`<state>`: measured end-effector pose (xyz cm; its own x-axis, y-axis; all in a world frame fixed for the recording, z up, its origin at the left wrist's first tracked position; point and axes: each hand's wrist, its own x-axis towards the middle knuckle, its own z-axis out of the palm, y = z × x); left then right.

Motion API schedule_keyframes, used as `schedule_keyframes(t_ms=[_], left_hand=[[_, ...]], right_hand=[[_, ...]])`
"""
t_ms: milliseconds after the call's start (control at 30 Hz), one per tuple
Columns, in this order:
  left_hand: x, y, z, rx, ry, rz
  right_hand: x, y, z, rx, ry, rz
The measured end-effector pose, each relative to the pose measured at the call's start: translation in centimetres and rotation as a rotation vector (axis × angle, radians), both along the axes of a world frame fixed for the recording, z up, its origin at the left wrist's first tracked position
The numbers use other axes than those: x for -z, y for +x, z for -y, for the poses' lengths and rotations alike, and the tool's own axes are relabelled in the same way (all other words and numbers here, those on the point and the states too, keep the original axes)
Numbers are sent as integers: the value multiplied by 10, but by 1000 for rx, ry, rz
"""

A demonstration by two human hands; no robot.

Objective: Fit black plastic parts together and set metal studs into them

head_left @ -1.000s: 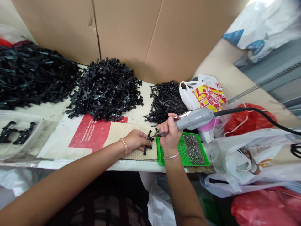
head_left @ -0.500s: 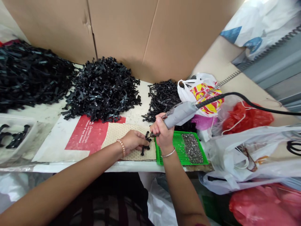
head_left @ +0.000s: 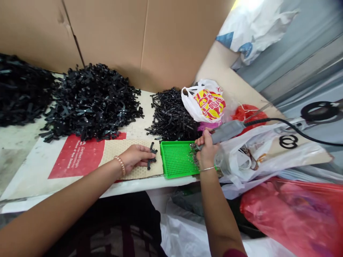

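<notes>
My left hand [head_left: 137, 155] rests on a tan honeycomb mat [head_left: 125, 149], its fingers pinching a small black plastic part [head_left: 151, 157] against the mat. My right hand [head_left: 205, 150] is wrapped round a grey corded electric screwdriver [head_left: 226, 131]. The tool's tip points down into the heap of small silver screws [head_left: 194, 150] on the right side of a green perforated tray [head_left: 177, 159].
Heaps of black plastic parts [head_left: 91, 101] lie along the cardboard backing [head_left: 150, 39], with a smaller pile [head_left: 171, 114] behind the tray. A printed white bag [head_left: 205, 101], a red bag [head_left: 248, 112] and clear bags [head_left: 268, 153] crowd the right. A red bag [head_left: 294, 214] sits below the table edge.
My right hand has carried the screwdriver from the black part rightward to the screws in the green tray. The camera has swung right. My left hand still holds the part.
</notes>
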<state>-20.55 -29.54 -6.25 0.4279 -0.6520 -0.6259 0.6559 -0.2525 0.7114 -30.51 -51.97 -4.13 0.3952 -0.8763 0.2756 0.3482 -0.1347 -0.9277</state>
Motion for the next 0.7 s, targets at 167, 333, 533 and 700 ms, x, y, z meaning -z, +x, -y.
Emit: schedule_keyframes(t_ms=[167,333,533,700], left_hand=[[-4,0,-1,-13,22,9],[-8,-1,1,-20,70,18],[-10,-1,1,-30,88,14],[-8,-1,1,-38,98,22]], right_hand=[[16,-9,-2,-49,7,2],[18,-7,-5,-85,-7,-6],[26,-8,1,-119,-11,18],[28,-8,2,-111,-18,16]])
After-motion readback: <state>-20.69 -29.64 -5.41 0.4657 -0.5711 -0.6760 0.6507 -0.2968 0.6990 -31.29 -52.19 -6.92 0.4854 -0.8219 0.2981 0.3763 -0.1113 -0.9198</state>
